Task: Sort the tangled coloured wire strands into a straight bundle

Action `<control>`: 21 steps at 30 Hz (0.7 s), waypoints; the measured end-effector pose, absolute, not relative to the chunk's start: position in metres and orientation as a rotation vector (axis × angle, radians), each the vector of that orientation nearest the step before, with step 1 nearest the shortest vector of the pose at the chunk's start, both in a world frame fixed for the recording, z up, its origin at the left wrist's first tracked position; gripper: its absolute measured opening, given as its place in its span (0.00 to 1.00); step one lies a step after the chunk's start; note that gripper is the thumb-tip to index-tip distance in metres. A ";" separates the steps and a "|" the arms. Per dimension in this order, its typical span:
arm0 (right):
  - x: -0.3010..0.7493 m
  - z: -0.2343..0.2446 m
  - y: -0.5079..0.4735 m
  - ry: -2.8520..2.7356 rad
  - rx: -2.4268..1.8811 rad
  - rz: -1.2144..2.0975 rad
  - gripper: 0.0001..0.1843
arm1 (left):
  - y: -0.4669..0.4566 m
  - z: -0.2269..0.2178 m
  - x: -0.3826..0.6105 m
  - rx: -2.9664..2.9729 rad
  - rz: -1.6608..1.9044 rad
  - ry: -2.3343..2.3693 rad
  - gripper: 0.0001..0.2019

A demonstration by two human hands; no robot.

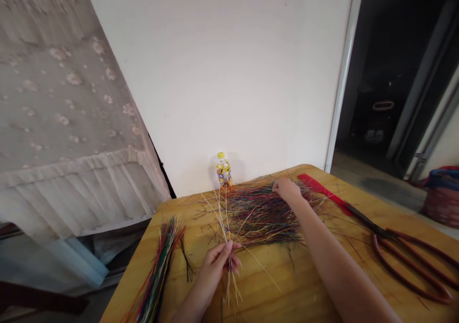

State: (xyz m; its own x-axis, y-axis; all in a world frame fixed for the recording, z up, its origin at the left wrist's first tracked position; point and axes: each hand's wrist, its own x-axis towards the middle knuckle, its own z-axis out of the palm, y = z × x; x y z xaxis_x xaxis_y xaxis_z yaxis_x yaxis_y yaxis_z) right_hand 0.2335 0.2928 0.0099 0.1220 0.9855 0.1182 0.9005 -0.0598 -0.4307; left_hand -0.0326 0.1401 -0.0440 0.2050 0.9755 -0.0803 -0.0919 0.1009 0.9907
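Note:
My left hand (225, 260) is closed, with thumb and fingers pinching several pale thin wires (222, 217) above the front of the table. Their ends fan out beyond the fingers and stick out below the hand. Over the far right part of a loose heap of multicoloured wires (265, 213), my right hand (287, 190) has its fingers drawn together in a pinch. Whatever is between those fingertips is too small to make out.
On the wooden table (201, 275), a bundle of coloured wires (161, 265) and a small dark bunch (185, 256) lie at left. A yellow-capped bottle (224, 172) stands against the wall. Large scissors (387, 237) and a red strip (322, 191) lie right.

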 end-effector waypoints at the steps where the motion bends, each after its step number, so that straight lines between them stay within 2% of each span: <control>1: 0.235 0.013 0.291 -1.798 -2.016 0.283 0.08 | 0.140 -0.044 -0.033 1.158 1.041 1.031 0.23; 7: 0.246 0.028 0.285 -1.607 -1.980 0.188 0.10 | 0.137 -0.038 -0.030 1.130 1.032 1.045 0.25; 10: 0.252 0.030 0.287 -1.448 -1.775 0.158 0.12 | 0.136 -0.035 -0.028 1.112 1.032 1.065 0.26; 16: 0.257 0.036 0.292 -0.883 -1.075 0.412 0.15 | 0.138 -0.037 -0.029 1.132 1.029 1.052 0.26; 21: 0.255 0.049 0.285 -0.894 -1.030 0.614 0.16 | 0.138 -0.037 -0.029 1.141 1.029 1.076 0.27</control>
State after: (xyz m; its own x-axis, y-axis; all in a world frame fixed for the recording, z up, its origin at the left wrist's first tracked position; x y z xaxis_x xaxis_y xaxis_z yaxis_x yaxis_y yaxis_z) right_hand 0.2550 0.2853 0.0491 0.5133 0.7903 0.3345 -0.0285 0.4053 -0.9137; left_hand -0.0293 0.1379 -0.0374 0.1809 0.9770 -0.1128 -0.0698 0.1272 0.9894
